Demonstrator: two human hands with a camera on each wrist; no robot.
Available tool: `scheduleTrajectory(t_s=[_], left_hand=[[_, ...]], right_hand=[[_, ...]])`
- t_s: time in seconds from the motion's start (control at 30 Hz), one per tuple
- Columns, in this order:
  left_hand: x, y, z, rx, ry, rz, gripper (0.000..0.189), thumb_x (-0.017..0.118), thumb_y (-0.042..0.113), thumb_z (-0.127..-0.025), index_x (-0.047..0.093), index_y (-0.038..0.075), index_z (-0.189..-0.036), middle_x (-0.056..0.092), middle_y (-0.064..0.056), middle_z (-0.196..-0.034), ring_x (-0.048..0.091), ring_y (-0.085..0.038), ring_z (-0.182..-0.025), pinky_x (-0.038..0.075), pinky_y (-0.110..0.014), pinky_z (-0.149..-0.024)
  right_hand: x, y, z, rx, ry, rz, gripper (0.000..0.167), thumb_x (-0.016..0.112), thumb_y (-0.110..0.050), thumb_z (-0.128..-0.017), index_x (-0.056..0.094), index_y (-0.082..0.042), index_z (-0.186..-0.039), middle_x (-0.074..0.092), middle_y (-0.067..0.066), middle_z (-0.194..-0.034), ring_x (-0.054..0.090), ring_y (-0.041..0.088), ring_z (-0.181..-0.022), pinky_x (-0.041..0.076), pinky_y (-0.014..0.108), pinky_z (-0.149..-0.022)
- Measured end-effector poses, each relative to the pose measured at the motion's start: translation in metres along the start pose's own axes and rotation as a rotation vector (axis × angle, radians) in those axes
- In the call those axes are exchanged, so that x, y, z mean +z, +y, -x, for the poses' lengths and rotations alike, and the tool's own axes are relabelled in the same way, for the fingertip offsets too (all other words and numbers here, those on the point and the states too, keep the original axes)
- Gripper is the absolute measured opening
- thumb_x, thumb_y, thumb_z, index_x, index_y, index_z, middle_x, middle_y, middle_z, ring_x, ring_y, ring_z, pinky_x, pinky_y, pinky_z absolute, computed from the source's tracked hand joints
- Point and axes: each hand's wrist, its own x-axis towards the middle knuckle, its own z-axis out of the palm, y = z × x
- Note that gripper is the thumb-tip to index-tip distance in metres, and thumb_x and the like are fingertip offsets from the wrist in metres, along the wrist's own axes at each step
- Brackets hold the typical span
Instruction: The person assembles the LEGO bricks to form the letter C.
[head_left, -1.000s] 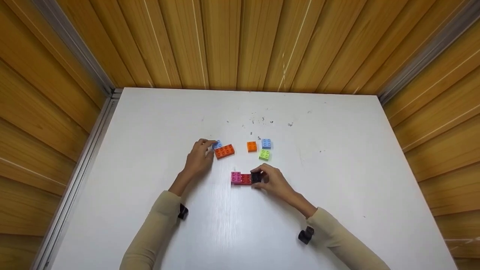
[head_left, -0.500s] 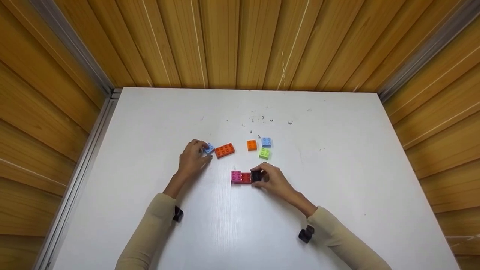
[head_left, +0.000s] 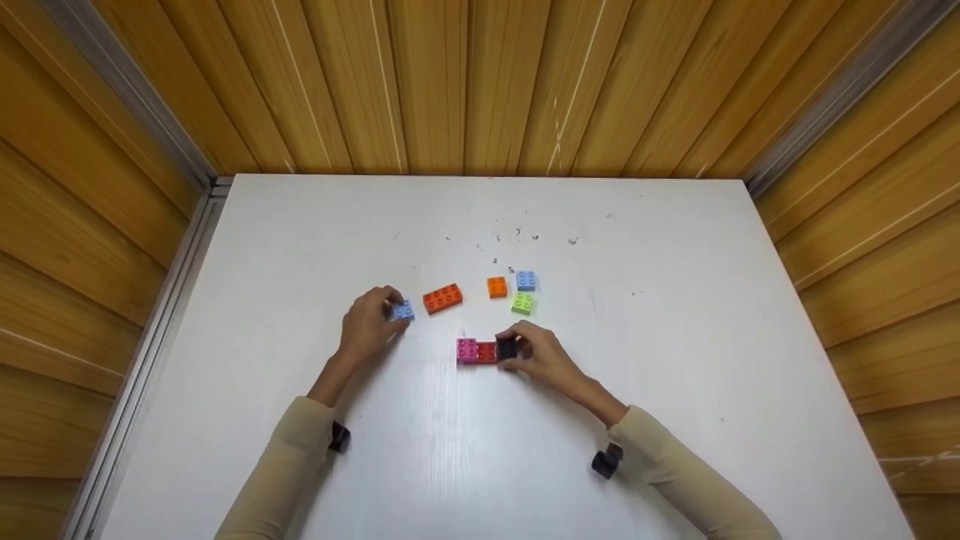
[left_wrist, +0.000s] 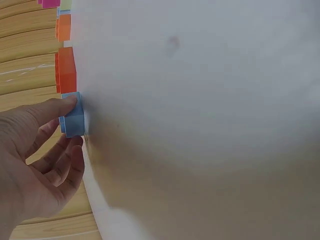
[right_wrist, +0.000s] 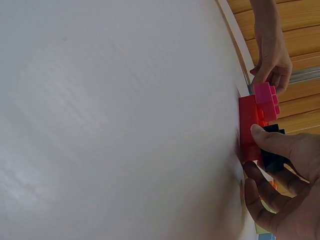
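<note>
Slatted walls [head_left: 435, 90] enclose a white table [head_left: 675, 300]. Head view: the left hand [head_left: 367, 322] pinches a blue brick [head_left: 403, 310], apart from the orange-red brick [head_left: 442, 298]; the right hand [head_left: 544, 356] grips a black brick [head_left: 506, 347] on the red brick [head_left: 486, 352], whose other end carries a pink brick [head_left: 466, 349]. Left wrist: the left thumb [left_wrist: 65, 104] lies on the blue brick's side; an off-centre pinch could let it slip. Right wrist: the black brick sits between right thumb [right_wrist: 272, 141] and fingers [right_wrist: 257, 200]; uneven pressure might unseat it.

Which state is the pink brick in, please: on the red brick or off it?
On it: the right wrist view shows the pink brick seated atop the red brick at one end.
</note>
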Motion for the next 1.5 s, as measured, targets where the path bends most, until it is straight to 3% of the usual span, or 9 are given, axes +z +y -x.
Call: scheduleTrajectory(t_s=[0.2,0.53,0.73,0.93,1.17,1.5], left_hand=[[-0.004,0.0,0.003,-0.023,-0.041,-0.029,0.037,0.077,0.006,-0.089,0.068,0.005,-0.125,0.069,-0.015,-0.117,0.064,-0.028,-0.101,0.056,-0.046,-0.092],[-0.012,0.015,0.012,0.0,-0.086,-0.01,0.036,0.078,0.01,-0.089,0.07,0.01,-0.124,0.071,-0.01,-0.118,0.064,-0.026,-0.097,0.055,-0.042,-0.084],[-0.012,0.029,0.015,0.093,-0.127,0.023,0.039,0.079,0.009,-0.088,0.07,0.009,-0.125,0.072,-0.011,-0.117,0.067,-0.026,-0.092,0.053,-0.039,-0.081],[-0.003,0.035,0.019,0.205,-0.205,0.089,0.044,0.082,0.008,-0.085,0.07,0.005,-0.127,0.072,-0.012,-0.112,0.068,-0.024,-0.088,0.053,-0.035,-0.08],[0.011,0.044,0.025,0.352,-0.293,0.116,0.04,0.082,0.016,-0.087,0.07,0.005,-0.123,0.073,-0.011,-0.113,0.07,-0.024,-0.087,0.057,-0.042,-0.081],[0.025,0.05,0.028,0.404,-0.311,0.157,0.039,0.082,0.016,-0.087,0.071,0.006,-0.123,0.073,-0.01,-0.11,0.07,-0.024,-0.086,0.056,-0.038,-0.081]], right_hand=[[-0.001,-0.001,0.0,0.022,-0.014,-0.01,0.043,0.085,-0.004,-0.079,0.068,-0.001,-0.118,0.07,0.017,-0.114,0.065,0.029,-0.093,0.055,0.029,-0.077],[0.0,-0.003,0.0,0.046,-0.02,0.0,0.043,0.085,-0.004,-0.079,0.069,-0.003,-0.118,0.07,0.016,-0.116,0.064,0.028,-0.095,0.053,0.028,-0.079],[0.0,-0.002,0.001,0.022,-0.005,0.006,0.042,0.086,-0.005,-0.079,0.069,-0.002,-0.117,0.07,0.016,-0.114,0.064,0.027,-0.094,0.056,0.03,-0.078],[0.002,0.0,0.001,-0.002,0.004,0.012,0.041,0.085,-0.005,-0.079,0.068,-0.002,-0.117,0.071,0.015,-0.113,0.064,0.027,-0.093,0.055,0.028,-0.078],[0.0,-0.001,-0.001,-0.004,0.009,0.012,0.042,0.086,-0.006,-0.079,0.068,-0.002,-0.117,0.07,0.016,-0.112,0.064,0.028,-0.092,0.055,0.03,-0.077],[0.001,0.002,0.001,0.019,-0.006,-0.001,0.044,0.085,-0.007,-0.079,0.069,-0.003,-0.12,0.07,0.014,-0.113,0.063,0.026,-0.092,0.056,0.03,-0.078]])
